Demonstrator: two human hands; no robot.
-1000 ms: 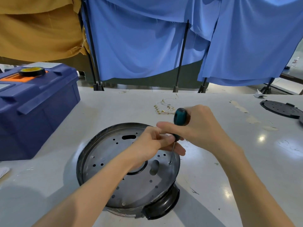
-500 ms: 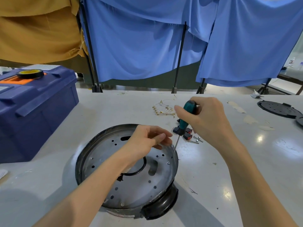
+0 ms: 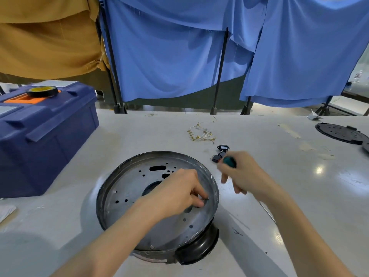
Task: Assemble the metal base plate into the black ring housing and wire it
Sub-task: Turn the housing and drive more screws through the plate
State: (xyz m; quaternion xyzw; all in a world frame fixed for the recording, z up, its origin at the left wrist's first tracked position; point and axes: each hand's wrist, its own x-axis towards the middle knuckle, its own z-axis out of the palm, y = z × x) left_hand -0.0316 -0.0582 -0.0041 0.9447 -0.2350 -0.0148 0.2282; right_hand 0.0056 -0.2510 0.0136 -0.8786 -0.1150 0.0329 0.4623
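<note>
Metal base plate sits inside the black ring housing.

My left forearm and right forearm were both bare along all the length that showed, slim and smooth, with no cloth on them up to the wrists; where a sleeve might have begun lay outside the view. My left hand was bare as well, its knuckles standing out as small ridges and its fingers slender. My right hand was just as bare, but blur had softened it, so that its fingers had smeared edges and its nails could not be made out
</note>
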